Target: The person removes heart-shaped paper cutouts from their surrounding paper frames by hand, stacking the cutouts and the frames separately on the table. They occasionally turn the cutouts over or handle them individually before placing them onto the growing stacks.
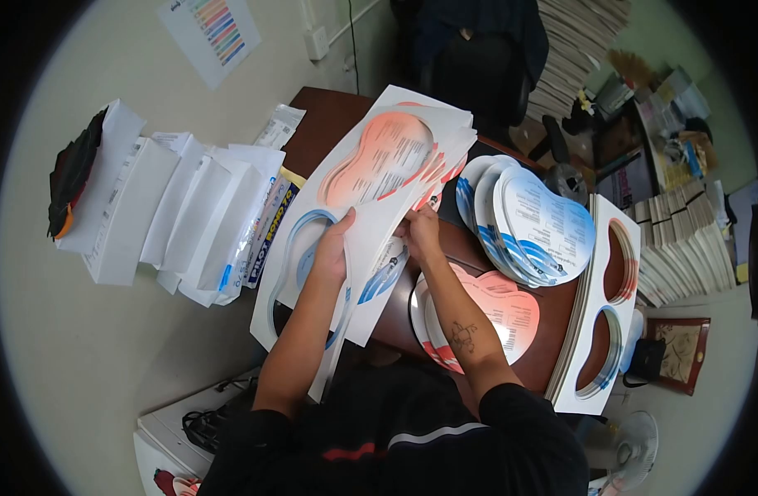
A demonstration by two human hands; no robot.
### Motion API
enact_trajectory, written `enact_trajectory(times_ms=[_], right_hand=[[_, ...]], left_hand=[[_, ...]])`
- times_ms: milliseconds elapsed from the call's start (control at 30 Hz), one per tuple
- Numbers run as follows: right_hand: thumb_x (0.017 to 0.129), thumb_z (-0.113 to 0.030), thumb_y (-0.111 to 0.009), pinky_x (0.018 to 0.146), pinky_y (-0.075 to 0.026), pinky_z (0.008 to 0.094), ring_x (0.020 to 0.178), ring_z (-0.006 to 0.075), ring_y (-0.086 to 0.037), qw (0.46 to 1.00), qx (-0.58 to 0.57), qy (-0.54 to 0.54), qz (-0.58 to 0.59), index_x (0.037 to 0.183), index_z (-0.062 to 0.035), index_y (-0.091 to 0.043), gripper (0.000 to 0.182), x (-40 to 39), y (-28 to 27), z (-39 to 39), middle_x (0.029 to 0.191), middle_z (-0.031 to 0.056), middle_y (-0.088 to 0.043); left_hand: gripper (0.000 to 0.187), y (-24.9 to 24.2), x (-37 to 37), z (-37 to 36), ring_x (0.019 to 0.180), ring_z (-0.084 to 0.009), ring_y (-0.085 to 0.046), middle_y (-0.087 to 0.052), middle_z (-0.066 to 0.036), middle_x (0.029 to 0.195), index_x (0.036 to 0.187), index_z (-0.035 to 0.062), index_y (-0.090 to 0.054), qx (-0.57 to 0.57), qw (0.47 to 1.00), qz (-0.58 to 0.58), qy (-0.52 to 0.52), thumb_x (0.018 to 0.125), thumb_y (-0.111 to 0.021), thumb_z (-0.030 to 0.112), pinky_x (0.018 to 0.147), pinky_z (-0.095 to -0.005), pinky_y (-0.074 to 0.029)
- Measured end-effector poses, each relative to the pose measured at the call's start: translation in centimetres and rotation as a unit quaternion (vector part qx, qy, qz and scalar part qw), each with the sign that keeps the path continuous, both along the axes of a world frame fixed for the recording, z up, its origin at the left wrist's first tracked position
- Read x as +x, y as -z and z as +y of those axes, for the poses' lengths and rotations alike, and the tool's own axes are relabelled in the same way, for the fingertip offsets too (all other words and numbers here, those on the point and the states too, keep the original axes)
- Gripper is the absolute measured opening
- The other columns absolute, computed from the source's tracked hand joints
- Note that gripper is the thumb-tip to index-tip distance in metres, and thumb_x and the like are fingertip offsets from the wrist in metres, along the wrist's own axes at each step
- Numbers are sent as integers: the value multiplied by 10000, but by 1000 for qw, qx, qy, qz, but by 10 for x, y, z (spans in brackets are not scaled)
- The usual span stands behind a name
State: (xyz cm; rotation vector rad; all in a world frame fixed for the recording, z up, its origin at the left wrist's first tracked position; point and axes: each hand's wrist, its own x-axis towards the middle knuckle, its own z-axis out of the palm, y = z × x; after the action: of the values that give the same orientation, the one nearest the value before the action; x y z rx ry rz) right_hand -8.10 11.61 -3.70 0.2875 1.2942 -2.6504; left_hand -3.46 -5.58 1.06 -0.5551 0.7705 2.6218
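A stack of white die-cut card sheets [399, 97] lies slanted in front of me, with a pink peanut-shaped print [387, 157] at its far end and a blue-rimmed cut-out hole nearer me. My left hand [333, 246] grips the top sheet, thumb on its face and fingers hidden beneath. Curled at the right edge of the sheets, my right hand [421, 232] pinches that edge; its fingertips are partly hidden. Close to my right forearm lie loose pink cut-outs [503, 312]. Beyond them, blue-and-white cut-outs [548, 223] sit in an overlapping pile.
Emptied card frames [594, 331] are stacked at the table's right edge. White paper packs [172, 207] stand along the left wall. A black chair [478, 70] is behind the brown table [329, 107]. Paper piles [685, 236] and a fan [635, 446] are at right.
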Motion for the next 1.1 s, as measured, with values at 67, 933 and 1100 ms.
enact_trajectory(times_ms=[67, 933, 1100], right_hand=[[885, 19, -552, 633, -622, 340, 790, 236, -713, 1000, 11, -21, -13, 1158, -4, -566, 274, -1, 4, 3, 1011, 150, -694], [874, -6, -639, 862, -512, 323, 963, 223, -663, 994, -2, 100, -39, 1134, 85, -610, 277, 13, -8, 11, 1105, 145, -674], [843, -140, -702, 872, -494, 347, 948, 288, -666, 971, 183, 144, -43, 1100, 89, -616, 355, 33, 3, 38, 1078, 172, -683]], left_hand=[[468, 0, -3, -2, 1137, -296, -586, -581, -195, 1264, 1332, -57, -464, 1, 1000, 13, 8, 975, -560, 231, 981, -376, -463], [492, -11, -15, -36, 1115, -282, -612, -604, -198, 1254, 1313, -39, -502, -19, 995, 86, -41, 972, -571, 307, 975, -374, -479], [475, -26, -15, -38, 1091, -275, -623, -624, -172, 1231, 1292, -34, -527, -37, 994, 71, -75, 972, -572, 315, 969, -367, -479]])
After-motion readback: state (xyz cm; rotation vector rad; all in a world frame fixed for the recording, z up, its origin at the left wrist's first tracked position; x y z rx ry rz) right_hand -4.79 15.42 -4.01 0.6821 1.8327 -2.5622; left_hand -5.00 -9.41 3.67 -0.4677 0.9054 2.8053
